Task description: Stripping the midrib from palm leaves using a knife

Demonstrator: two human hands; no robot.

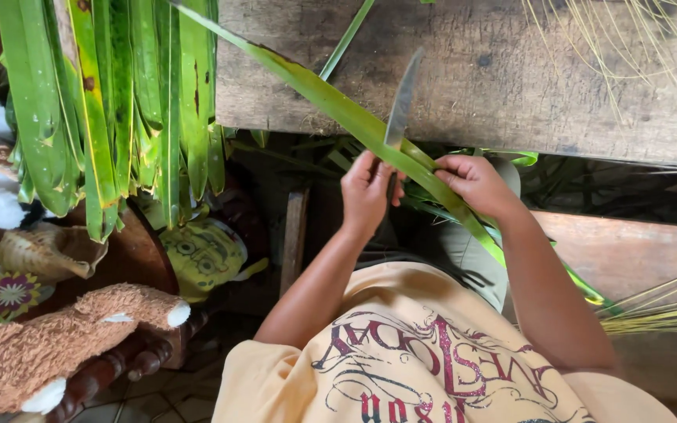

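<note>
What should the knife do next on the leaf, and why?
Probably slide the knife further along the leaf. The left hand holds the blade against the strip, the right hand pinches it taut, and most of its length lies ahead.

No packages, labels, signs or screens visible

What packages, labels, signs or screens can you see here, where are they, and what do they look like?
No packages, signs or screens show.
Printed shirt: worn by the person, bottom centre; pale yellow with dark red and black ornate lettering and scrollwork.
Cartoon-print cushion: lower left, under the hanging green leaves; yellow-green with a drawn cartoon figure.
Flowered cloth: far left edge; purple and yellow blossoms.
</note>
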